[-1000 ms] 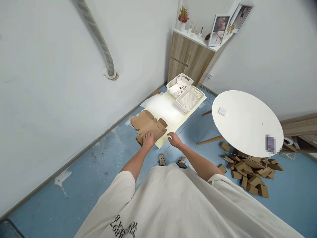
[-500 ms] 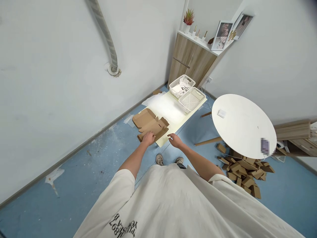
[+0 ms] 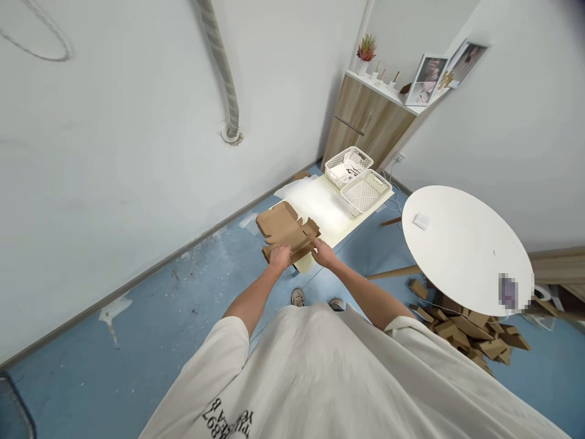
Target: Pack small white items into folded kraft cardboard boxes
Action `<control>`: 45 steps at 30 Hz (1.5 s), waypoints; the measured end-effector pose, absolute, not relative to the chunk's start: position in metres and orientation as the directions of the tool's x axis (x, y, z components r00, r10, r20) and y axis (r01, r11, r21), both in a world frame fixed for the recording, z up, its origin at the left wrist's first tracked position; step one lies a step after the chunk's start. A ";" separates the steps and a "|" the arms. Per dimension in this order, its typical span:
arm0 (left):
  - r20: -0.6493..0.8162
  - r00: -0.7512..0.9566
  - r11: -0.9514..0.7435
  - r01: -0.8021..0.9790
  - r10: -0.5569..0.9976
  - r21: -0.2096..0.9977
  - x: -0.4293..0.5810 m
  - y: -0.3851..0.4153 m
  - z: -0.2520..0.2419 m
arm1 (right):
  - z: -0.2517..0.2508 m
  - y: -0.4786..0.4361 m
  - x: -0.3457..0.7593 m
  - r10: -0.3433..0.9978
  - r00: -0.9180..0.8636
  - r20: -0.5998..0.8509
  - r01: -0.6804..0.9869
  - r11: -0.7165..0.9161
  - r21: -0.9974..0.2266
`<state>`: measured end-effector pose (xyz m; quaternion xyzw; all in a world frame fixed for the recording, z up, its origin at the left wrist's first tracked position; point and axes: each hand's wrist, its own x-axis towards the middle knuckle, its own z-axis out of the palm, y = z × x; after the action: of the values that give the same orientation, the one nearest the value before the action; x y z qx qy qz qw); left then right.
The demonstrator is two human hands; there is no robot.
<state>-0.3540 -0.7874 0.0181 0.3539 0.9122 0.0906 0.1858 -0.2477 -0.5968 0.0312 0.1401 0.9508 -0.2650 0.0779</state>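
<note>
A partly folded brown cardboard box (image 3: 280, 222) lies on the near end of the low, pale table (image 3: 340, 230), its lid panel spread out to the far left. My left hand (image 3: 280, 256) is closed on the box's near panel, toward its left end. At the right end of the same panel, my right hand (image 3: 322, 252) grips the side flap, the fingers curled at its edge. The undersides of both hands and the fingertips are partly hidden.
Two white perforated baskets stand at the table's far end; the farther basket (image 3: 338, 177) holds papers and small dark items, beside the nearer basket (image 3: 365, 190). A round white table (image 3: 461, 244) is at right, with piled cardboard boxes (image 3: 475, 332) below. A wall runs along the left.
My right hand has moved left from beside the box onto its right flap and closed there. My left hand stays on the near panel. The view has shifted slightly.
</note>
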 end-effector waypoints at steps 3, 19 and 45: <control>-0.228 -0.698 0.732 0.620 0.679 0.283 -0.353 -0.791 0.029 | 0.036 -0.601 -0.262 0.204 -0.955 -0.214 0.283 0.839 -0.464; -0.008 -0.603 0.583 0.767 0.798 0.267 -0.340 -0.756 0.091 | 0.104 -0.555 -0.308 -0.029 -0.999 0.025 -0.035 0.955 -0.295; 0.225 -0.030 -0.001 0.991 0.974 0.134 -0.117 -0.316 0.128 | 0.129 -0.171 0.029 0.578 -0.789 0.209 0.594 0.804 0.019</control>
<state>-0.1169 -0.3162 0.1276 0.6958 0.7060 0.1277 -0.0332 0.0285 -0.1712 0.1288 0.3099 0.9449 0.0417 -0.0969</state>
